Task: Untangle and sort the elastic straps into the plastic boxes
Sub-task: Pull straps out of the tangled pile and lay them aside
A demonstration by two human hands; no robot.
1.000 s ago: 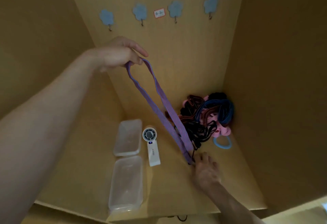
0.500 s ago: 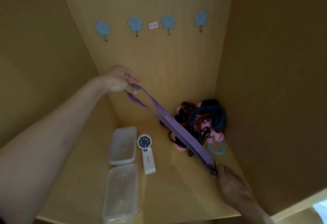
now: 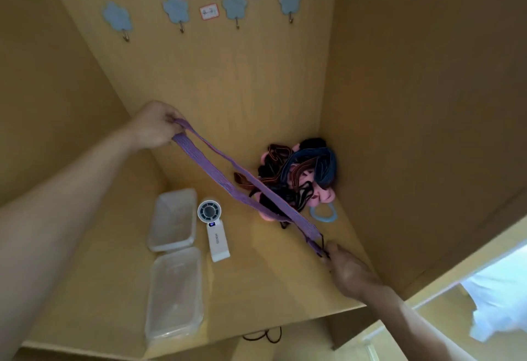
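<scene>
A long purple elastic strap (image 3: 228, 179) stretches taut across the shelf. My left hand (image 3: 155, 124) grips its upper loop end near the back wall. My right hand (image 3: 346, 268) pinches its lower end near the shelf's front right, along with a thin black strand. Behind the strap, a tangled pile of straps (image 3: 299, 178) in black, blue, brown and pink lies in the back right corner. Two clear plastic boxes stand at the left, one farther back (image 3: 173, 219) and one nearer the front (image 3: 174, 292).
A white handheld fan (image 3: 214, 231) lies beside the boxes. A light blue ring (image 3: 323, 214) sits by the pile. Several blue flower hooks (image 3: 175, 11) hang on the back wall. Wooden walls close in left and right. A black cord (image 3: 263, 335) hangs below the shelf edge.
My left hand has dropped from high near the hooks to lower by the back wall. My right hand has pulled the strap's lower end rightward, drawing the strap out straight.
</scene>
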